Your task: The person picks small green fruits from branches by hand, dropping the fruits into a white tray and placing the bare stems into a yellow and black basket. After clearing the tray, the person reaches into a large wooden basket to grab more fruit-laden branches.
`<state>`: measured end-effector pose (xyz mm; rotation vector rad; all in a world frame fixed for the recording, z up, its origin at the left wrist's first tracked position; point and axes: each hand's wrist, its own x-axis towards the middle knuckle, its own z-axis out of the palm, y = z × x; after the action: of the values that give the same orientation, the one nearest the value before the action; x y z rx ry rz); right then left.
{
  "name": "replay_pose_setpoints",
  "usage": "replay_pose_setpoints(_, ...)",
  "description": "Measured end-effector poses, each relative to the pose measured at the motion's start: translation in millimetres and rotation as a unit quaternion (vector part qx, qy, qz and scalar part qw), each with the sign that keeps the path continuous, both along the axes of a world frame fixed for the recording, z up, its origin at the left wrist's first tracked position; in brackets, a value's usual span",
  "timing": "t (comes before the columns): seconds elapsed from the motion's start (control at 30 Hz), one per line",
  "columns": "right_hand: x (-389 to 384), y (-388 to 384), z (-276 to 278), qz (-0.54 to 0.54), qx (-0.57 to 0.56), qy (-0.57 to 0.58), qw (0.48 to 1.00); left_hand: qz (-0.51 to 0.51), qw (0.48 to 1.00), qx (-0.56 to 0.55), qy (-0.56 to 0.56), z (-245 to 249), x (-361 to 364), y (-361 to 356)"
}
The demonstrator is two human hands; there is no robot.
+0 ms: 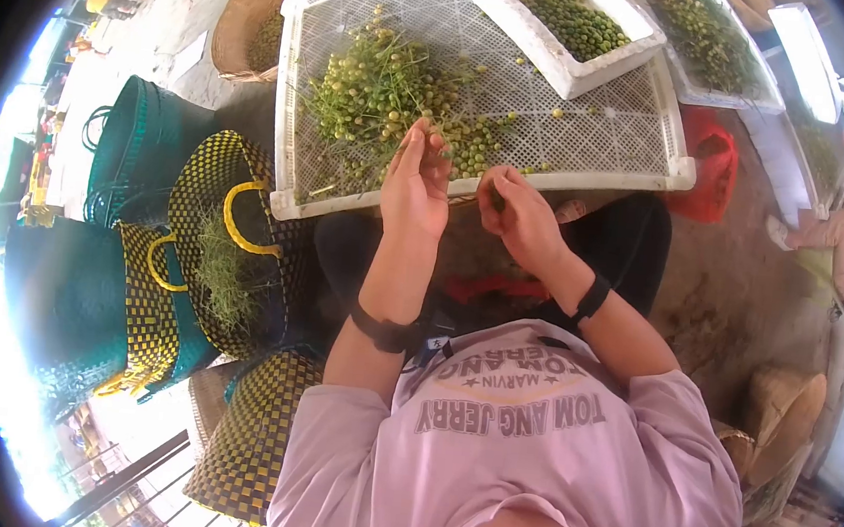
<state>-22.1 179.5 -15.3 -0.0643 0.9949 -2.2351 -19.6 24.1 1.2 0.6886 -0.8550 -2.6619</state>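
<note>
The left hand (416, 181) sits at centre frame, its fingers (414, 142) pressed narrowly together on a sprig (439, 135) at the lower edge of the berries (377, 89). These lie heaped, stems and all, on the left half of the white tray (604, 129) in the upper middle. Just right of it, the right hand (523, 217) is curled, fingertips pinched tight, perhaps on a single berry; it is too small to tell. A box (550, 59) of loose berries rests on the tray's top right. A woven bag (234, 237) holding stems stands at left
</note>
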Motion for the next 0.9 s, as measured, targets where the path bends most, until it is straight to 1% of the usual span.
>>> replay_pose_setpoints(0.03, -1, -1, -1, 0.000, 0.000, 0.000, 1.000, 0.000, 1.000, 0.000, 0.000, 0, 0, 1)
replay_pose_setpoints(0.1, -5, -1, -3, 0.038, -0.026, -0.058, 0.997, -0.011, 1.000, -0.008, 0.003, 2, -2, 6)
replay_pose_setpoints(0.13, -5, -2, -4, 0.035, -0.026, -0.057, 0.997, -0.014, 1.000, -0.007, 0.003, 4, -2, 10)
replay_pose_setpoints(0.2, -3, -11, -8, 0.027, 0.063, 0.021, 0.997, -0.003, 0.999, -0.014, -0.029, 7, -3, 17)
replay_pose_setpoints(0.23, -4, -16, -15, 0.026, 0.063, 0.021, 0.997, -0.004, 0.999, -0.015, -0.028, 7, -3, 20)
replay_pose_setpoints(0.27, -4, -21, -24, -0.029, 0.160, 0.171, 0.972, -0.005, 0.999, -0.025, -0.026, 8, -2, 22)
replay_pose_setpoints(0.3, -5, -24, -25, -0.083, 0.251, 0.314, 0.912, -0.005, 0.999, -0.035, -0.024, 9, -2, 24)
replay_pose_setpoints(0.33, -4, -23, -25, -0.084, 0.250, 0.314, 0.912, -0.005, 0.999, -0.036, -0.024, 10, -1, 24)
replay_pose_setpoints(0.4, -2, -20, -21, -0.065, 0.229, 0.245, 0.940, 0.000, 0.998, -0.059, -0.022, 11, 0, 24)
replay_pose_setpoints(0.43, -3, -19, -18, -0.065, 0.229, 0.245, 0.940, 0.000, 0.998, -0.059, -0.022, 11, 0, 23)
replay_pose_setpoints(0.5, -4, -15, -11, -0.001, 0.202, 0.112, 0.973, 0.002, 0.996, -0.080, -0.029, 9, 0, 22)
replay_pose_setpoints(0.53, -3, -16, -11, -0.002, 0.202, 0.112, 0.973, 0.002, 0.996, -0.079, -0.030, 8, 0, 24)
replay_pose_setpoints(0.6, -3, -21, -14, -0.047, 0.265, 0.217, 0.938, 0.020, 0.990, -0.139, -0.017, 4, -1, 28)
replay_pose_setpoints(0.63, -3, -22, -17, -0.047, 0.265, 0.218, 0.938, 0.020, 0.990, -0.139, -0.016, 2, -1, 30)
replay_pose_setpoints(0.7, -3, -24, -22, -0.051, 0.295, 0.247, 0.921, 0.037, 0.983, -0.182, 0.005, 1, -2, 32)
replay_pose_setpoints(0.73, -2, -24, -23, -0.051, 0.295, 0.247, 0.921, 0.037, 0.983, -0.182, 0.004, 2, -1, 32)
replay_pose_setpoints(0.8, -1, -26, -21, -0.074, 0.213, 0.199, 0.954, 0.009, 0.980, -0.198, -0.032, 6, 0, 29)
replay_pose_setpoints(0.83, -1, -23, -18, -0.074, 0.213, 0.199, 0.954, 0.010, 0.980, -0.198, -0.033, 10, 0, 26)
replay_pose_setpoints(0.87, -2, -17, -13, -0.040, 0.172, 0.111, 0.978, -0.016, 0.964, -0.255, -0.071, 13, 1, 22)
replay_pose_setpoints(0.9, -3, -12, -10, -0.006, 0.128, 0.022, 0.991, -0.043, 0.943, -0.311, -0.108, 15, 2, 19)
